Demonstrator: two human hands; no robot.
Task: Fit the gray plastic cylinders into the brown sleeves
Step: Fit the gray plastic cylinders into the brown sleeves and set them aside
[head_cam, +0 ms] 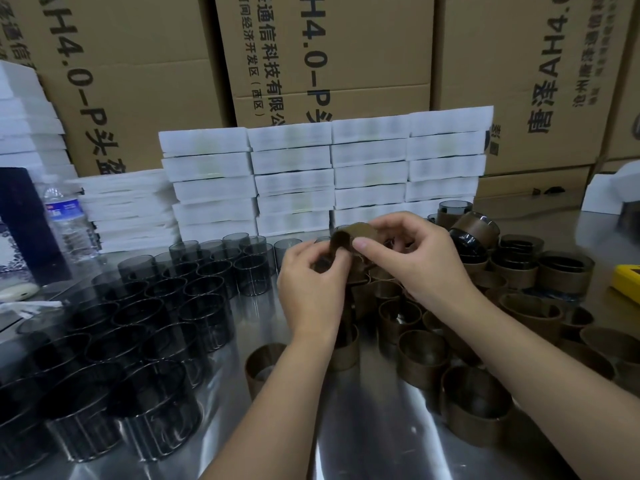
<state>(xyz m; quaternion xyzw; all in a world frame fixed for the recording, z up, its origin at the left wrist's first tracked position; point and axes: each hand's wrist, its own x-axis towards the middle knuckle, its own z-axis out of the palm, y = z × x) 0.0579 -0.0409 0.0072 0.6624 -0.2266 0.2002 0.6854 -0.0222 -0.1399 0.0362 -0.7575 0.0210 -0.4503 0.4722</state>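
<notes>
Both hands hold one brown sleeve point(349, 236) above the middle of the steel table. My left hand point(313, 282) grips its lower left side. My right hand point(412, 254) pinches its upper right rim, thumb on the front. Whether a cylinder sits inside it I cannot tell. Several smoky gray plastic cylinders point(145, 313) stand upright in rows on the left. Several empty brown sleeves point(422, 355) lie loose on the right. Finished sleeves with dark cylinders inside point(561, 271) are heaped at the far right.
White foam trays point(325, 174) are stacked behind the work area, against large cardboard boxes point(329, 46). A water bottle point(67, 220) stands at the left. A yellow object point(628, 282) lies at the right edge. The steel table point(367, 427) shows between my forearms.
</notes>
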